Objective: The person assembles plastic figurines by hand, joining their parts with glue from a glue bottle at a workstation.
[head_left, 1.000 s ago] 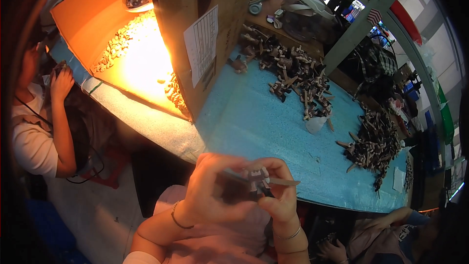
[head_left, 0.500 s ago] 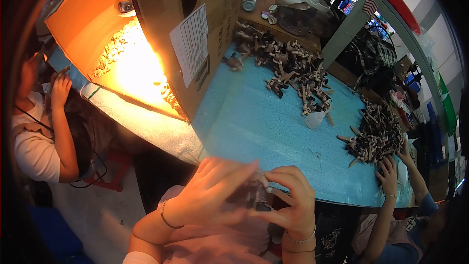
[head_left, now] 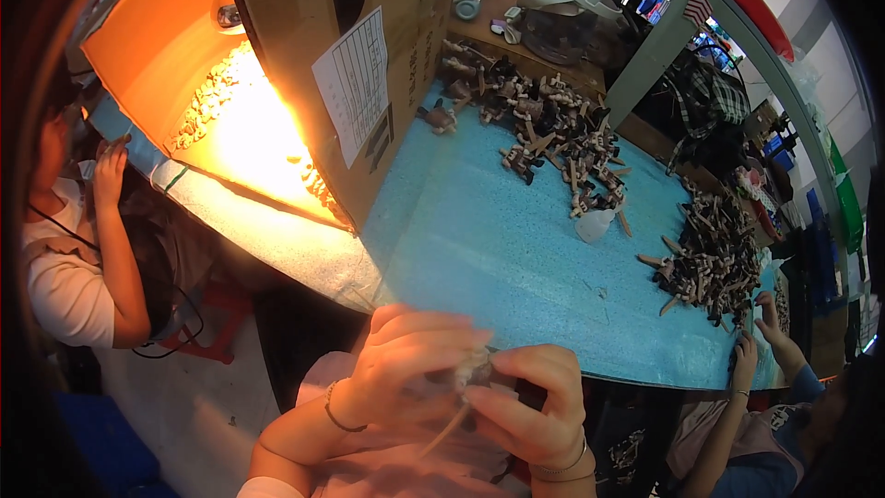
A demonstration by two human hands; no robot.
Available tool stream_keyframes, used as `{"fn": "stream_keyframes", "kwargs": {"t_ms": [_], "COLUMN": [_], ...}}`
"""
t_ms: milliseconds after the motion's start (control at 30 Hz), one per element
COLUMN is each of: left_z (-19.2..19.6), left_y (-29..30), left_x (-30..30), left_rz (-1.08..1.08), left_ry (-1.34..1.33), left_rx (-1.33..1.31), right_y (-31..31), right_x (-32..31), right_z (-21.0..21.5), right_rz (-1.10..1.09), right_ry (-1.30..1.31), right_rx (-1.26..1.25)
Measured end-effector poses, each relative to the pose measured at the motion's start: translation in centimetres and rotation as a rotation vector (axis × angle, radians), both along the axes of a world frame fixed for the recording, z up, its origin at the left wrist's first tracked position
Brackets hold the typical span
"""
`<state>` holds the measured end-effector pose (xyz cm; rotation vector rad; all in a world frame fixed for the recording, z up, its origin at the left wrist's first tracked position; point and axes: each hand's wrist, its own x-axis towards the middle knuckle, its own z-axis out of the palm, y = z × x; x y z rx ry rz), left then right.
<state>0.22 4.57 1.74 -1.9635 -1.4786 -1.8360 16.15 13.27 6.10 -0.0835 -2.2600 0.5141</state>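
Note:
Between my two hands, just off the near edge of the table, is a small toy figure (head_left: 474, 371) in cream and brown, partly covered by fingers. From it a thin tan strip (head_left: 446, 432) points down and to the left. My left hand (head_left: 401, 360) closes on the figure from the left, its fingers somewhat blurred. On the other side my right hand (head_left: 539, 397) pinches it between thumb and fingers. Similar figures lie in a loose pile (head_left: 553, 129) at the back of the blue table (head_left: 479, 249).
A denser heap of figures (head_left: 710, 258) lies at the right, beside a co-worker's hands (head_left: 745, 360). A tall cardboard box (head_left: 369, 65) stands left of centre, with a brightly lit heap of small pieces (head_left: 207, 101) beyond it. Another person (head_left: 74, 267) sits at far left.
The figure has turned in my hands: its dark feet pointed down before, and now the tan strip does. My hands have shifted slightly. The right co-worker's hands have moved closer together.

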Motion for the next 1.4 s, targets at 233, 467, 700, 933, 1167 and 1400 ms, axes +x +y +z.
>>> {"fn": "stream_keyframes", "kwargs": {"t_ms": [233, 467, 700, 933, 1167, 1400], "left_z": [0.7, 1.4, 0.6, 0.9, 1.2, 1.1], "left_y": [-0.5, -1.0, -1.3, -1.5, -1.5, -1.4], "left_x": [-0.1, -0.2, 0.7, 0.0, 0.2, 0.2], "left_rz": [0.002, -0.118, -0.175, -0.222, -0.272, -0.316], "left_ry": [0.141, 0.053, -0.151, -0.129, -0.162, -0.190], "left_rx": [-0.079, -0.127, -0.152, -0.186, -0.167, -0.131], "right_y": [0.2, 1.4, 1.5, 1.5, 1.2, 1.1], "right_x": [-0.1, -0.5, -0.8, -0.7, -0.6, -0.4], "right_z": [0.4, 1.7, 1.9, 1.8, 1.9, 2.3], "right_rz": [0.042, 0.202, 0.261, 0.267, 0.242, 0.166], "right_ry": [-0.031, -0.188, -0.200, -0.191, -0.163, -0.174], "right_rx": [-0.164, -0.295, -0.370, -0.351, -0.323, -0.252]}}
